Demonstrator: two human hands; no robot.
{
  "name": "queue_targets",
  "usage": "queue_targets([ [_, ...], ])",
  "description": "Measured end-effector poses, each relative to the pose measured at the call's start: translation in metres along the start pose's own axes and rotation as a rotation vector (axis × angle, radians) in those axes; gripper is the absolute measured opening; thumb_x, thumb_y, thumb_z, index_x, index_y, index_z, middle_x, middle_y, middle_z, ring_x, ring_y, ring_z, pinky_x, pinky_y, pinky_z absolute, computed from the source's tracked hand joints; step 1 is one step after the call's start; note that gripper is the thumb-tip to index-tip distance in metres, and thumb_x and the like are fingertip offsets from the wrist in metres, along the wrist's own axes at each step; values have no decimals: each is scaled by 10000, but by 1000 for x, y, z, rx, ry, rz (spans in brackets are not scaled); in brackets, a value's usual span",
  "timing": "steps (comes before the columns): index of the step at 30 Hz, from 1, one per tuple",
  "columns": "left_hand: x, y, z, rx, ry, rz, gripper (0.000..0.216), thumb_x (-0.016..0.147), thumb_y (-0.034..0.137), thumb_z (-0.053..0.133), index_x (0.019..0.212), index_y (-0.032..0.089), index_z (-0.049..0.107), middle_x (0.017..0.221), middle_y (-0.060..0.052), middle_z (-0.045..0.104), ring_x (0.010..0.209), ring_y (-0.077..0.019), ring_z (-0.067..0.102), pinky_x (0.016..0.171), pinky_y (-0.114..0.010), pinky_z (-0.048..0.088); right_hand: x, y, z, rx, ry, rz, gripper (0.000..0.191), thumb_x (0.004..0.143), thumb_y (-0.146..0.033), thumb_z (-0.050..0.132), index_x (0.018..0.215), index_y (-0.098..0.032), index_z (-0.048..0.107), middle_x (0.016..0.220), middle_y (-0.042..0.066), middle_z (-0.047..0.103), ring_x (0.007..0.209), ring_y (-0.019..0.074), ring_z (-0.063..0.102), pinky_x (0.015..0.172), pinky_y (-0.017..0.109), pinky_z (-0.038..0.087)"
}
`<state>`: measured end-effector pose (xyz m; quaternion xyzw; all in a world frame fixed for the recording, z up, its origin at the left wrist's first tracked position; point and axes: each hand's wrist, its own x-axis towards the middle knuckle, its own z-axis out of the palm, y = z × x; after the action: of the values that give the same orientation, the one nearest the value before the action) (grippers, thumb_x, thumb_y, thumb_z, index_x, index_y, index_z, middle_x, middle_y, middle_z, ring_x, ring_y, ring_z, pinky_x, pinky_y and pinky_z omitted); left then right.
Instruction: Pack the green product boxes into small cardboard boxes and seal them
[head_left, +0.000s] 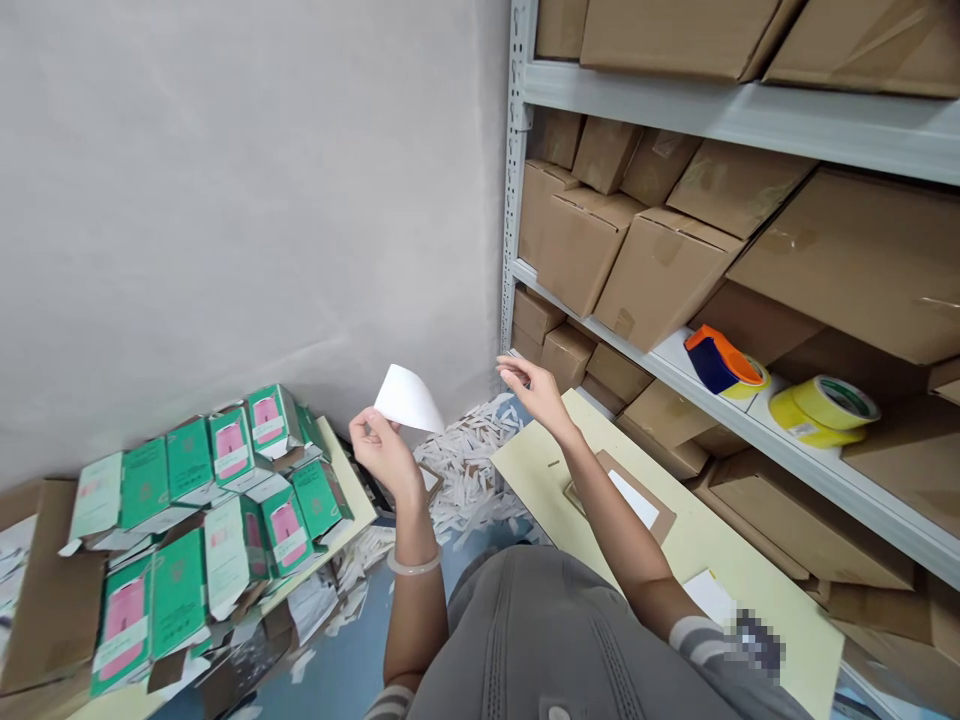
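My left hand [388, 458] pinches a curled white paper sheet [409, 400] by its lower left edge, held up in front of the grey wall. My right hand [538, 393] is raised apart from the sheet, above the far end of the pale yellow table [551, 455]. Its fingers are stretched out and slightly bent, with no clear object held between them. Under my right forearm, a small cardboard box [661, 522] with a white label on top lies on the table. Another white sheet [709, 597] rests nearer to me, beside a blurred-out item [757, 640].
Green and white boxes [178, 575] with pink panels stand in rows at left. Paper strips [476, 470] litter the floor between the tables. Metal shelves [720, 120] at right carry cardboard boxes, an orange and blue tape dispenser [716, 358] and yellow tape rolls [821, 410].
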<state>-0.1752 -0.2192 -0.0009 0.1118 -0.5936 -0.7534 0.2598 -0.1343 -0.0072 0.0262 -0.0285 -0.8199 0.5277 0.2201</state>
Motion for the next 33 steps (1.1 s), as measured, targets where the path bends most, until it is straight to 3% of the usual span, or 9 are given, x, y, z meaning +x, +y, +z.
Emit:
queue_targets([
  [3, -23, 5, 19, 62, -141, 21, 263, 909, 453, 499, 917, 191, 490, 752, 31, 536, 704, -95, 578, 717, -234, 488, -22, -31, -2, 83, -51, -45, 245, 904, -375, 541, 933, -230, 736, 976, 34, 734, 922, 180, 650, 845, 306, 478],
  [5, -44, 9, 33, 75, -319, 40, 265, 926, 454, 487, 990, 197, 494, 802, 4, 589, 756, -114, 615, 767, -261, 497, -36, -45, -5, 134, -61, -29, 251, 898, -397, 553, 907, -226, 737, 937, 32, 728, 906, 181, 646, 826, 300, 479],
  [10, -97, 17, 66, -15, -807, 183, 323, 923, 403, 538, 1172, 225, 433, 1192, -121, 612, 1165, -197, 583, 1018, -387, 438, -62, -49, -27, 163, 180, 55, 292, 888, -453, 553, 858, -208, 711, 874, 42, 696, 855, 194, 617, 795, 310, 476],
  [15, -138, 21, 86, 23, -986, 386, 462, 891, 361, 604, 1274, 206, 400, 1324, -171, 511, 1310, -251, 466, 1096, -471, 359, -84, -38, -61, 67, 469, 114, 271, 834, -447, 619, 718, -204, 634, 769, 23, 619, 773, 181, 558, 747, 298, 451],
  [20, -166, 9, 103, 18, -1118, 487, 777, 743, 484, 748, 1324, 195, 322, 1449, -225, 354, 1425, -338, 281, 1156, -586, 180, -107, -24, -97, 27, 741, 180, 247, 878, -438, 549, 888, -207, 637, 858, 37, 622, 817, 191, 556, 778, 312, 462],
  [22, -173, -2, 111, -5, -1174, 383, 885, 697, 535, 767, 1356, 190, 288, 1481, -233, 289, 1436, -335, 251, 1165, -555, 189, -120, -18, -114, 4, 821, 188, 261, 874, -451, 556, 939, -212, 640, 887, 42, 623, 850, 202, 558, 813, 329, 464],
  [24, -180, -15, 121, -36, -1234, 174, 839, 749, 566, 707, 1381, 208, 287, 1502, -202, 279, 1444, -289, 251, 1168, -474, 239, -136, -14, -130, -19, 860, 192, 266, 866, -461, 573, 945, -218, 645, 910, 48, 615, 878, 211, 556, 839, 341, 462],
  [29, -203, -32, 149, -133, -1452, -445, 488, 906, 606, 449, 1227, 252, 548, 1325, -102, 558, 1268, -221, 516, 1023, -387, 443, -172, -13, -155, -81, 845, 230, 232, 870, -459, 574, 865, -232, 624, 972, 50, 581, 932, 214, 545, 859, 341, 449],
  [33, -225, -37, 163, -160, -1561, -679, 448, 842, 552, 592, 1110, 195, 640, 1242, -112, 631, 1157, -224, 602, 959, -361, 474, -193, -7, -162, -188, 791, 261, 250, 862, -448, 585, 755, -222, 584, 975, 43, 569, 943, 206, 538, 849, 329, 431],
])
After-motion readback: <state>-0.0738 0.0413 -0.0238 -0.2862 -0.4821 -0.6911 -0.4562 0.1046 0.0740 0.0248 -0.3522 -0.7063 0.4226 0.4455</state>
